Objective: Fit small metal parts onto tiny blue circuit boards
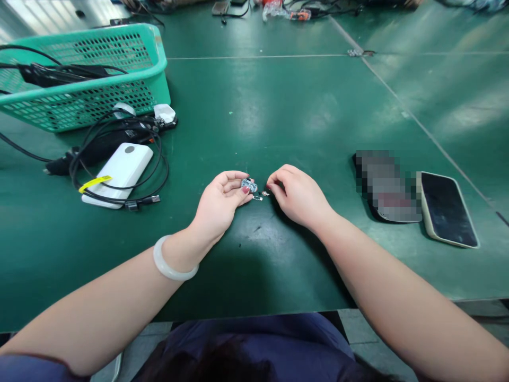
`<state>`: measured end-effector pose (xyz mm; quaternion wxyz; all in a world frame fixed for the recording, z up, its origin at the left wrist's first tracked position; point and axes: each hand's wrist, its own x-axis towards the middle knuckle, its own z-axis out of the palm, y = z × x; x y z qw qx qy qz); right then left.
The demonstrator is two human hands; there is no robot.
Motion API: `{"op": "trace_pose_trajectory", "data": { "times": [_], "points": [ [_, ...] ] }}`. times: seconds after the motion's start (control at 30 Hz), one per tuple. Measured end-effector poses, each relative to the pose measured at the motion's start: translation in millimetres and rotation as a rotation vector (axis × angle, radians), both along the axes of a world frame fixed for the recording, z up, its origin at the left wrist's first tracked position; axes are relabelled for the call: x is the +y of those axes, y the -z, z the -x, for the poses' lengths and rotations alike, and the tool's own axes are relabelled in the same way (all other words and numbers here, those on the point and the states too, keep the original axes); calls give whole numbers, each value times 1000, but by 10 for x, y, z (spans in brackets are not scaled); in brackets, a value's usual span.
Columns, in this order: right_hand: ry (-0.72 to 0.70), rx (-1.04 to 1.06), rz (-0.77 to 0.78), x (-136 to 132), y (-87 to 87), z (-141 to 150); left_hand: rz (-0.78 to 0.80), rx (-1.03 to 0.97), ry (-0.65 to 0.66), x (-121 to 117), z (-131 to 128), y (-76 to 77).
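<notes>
My left hand, with a pale bangle on its wrist, is closed on a small grey-blue housing between thumb and fingers. Just under those fingertips lies a small silvery rectangular piece. My right hand has its thumb and forefinger pinched together beside a tiny pale metallic bit; whether that bit is touched or held is too small to tell. Both hands are low over the green tabletop, a short gap apart.
At left stand a green basket with black cables, and a white power bank under a coiled black cable. On the right lie a dark, blurred-out object and a phone. Cables and small items line the far edge.
</notes>
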<state>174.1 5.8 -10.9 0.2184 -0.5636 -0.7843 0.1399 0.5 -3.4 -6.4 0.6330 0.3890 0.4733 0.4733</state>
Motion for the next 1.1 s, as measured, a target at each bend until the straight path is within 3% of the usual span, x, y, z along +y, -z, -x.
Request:
{"op": "trace_pose_trajectory", "data": {
  "times": [0.37, 0.53, 0.7, 1.1],
  "points": [
    [41, -65, 92, -23, 17, -75, -26, 19, 15, -4, 4, 9],
    [75, 158, -2, -61, -57, -72, -34, 27, 48, -6, 10, 2],
    [19, 347, -52, -162, -144, 48, -38, 12, 86, -13, 15, 7],
    [8, 306, -248, -207, -115, 140, -44, 40, 95, -19, 5, -11]
  ]
}}
